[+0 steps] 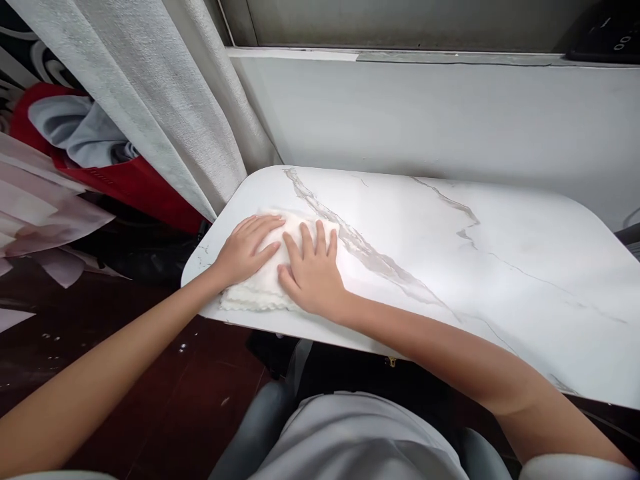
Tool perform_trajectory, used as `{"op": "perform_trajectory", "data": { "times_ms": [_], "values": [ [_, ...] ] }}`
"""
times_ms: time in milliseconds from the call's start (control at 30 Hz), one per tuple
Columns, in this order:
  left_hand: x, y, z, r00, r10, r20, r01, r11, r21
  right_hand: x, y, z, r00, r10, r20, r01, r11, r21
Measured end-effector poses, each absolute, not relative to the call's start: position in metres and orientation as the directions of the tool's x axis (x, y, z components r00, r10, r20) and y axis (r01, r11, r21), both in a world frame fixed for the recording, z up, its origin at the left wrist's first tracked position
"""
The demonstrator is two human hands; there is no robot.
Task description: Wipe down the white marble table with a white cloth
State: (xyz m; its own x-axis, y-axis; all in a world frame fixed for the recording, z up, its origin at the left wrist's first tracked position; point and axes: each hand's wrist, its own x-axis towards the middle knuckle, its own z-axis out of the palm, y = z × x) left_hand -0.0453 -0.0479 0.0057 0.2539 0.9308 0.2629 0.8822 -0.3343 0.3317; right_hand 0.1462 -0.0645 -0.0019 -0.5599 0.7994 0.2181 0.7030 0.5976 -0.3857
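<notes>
A folded white cloth point(267, 283) with a scalloped edge lies flat near the left end of the white marble-patterned table point(500, 287). My left hand point(247, 250) rests on the cloth's left part, palm down with the fingers stretched out. On its right part lies my right hand point(314, 270), also flat, its fingers spread and pointing away from me. Both hands touch the cloth from above and neither grips it. The two thumbs are a short gap apart.
A pale curtain point(165, 100) hangs at the table's left end. Beyond it stands a red bag point(145, 197) with grey cloth point(85, 127) in it. A white wall point(425, 120) rises behind the table, and a black device point(610, 33) sits on the ledge at the upper right.
</notes>
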Motion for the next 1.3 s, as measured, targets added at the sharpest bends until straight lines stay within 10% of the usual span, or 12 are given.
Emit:
{"op": "perform_trajectory", "data": {
  "times_ms": [433, 1300],
  "values": [
    [-0.067, -0.117, 0.004, -0.161, 0.976, 0.147, 0.954, 0.116, 0.276, 0.13, -0.106, 0.003, -0.689, 0.688, 0.228, 0.541, 0.697, -0.471],
    [-0.074, -0.037, 0.009, -0.096, 0.954, 0.284, 0.995, 0.102, -0.007, 0.086, -0.007, -0.002, -0.512, 0.836, 0.196, 0.637, 0.523, -0.566]
  ]
}}
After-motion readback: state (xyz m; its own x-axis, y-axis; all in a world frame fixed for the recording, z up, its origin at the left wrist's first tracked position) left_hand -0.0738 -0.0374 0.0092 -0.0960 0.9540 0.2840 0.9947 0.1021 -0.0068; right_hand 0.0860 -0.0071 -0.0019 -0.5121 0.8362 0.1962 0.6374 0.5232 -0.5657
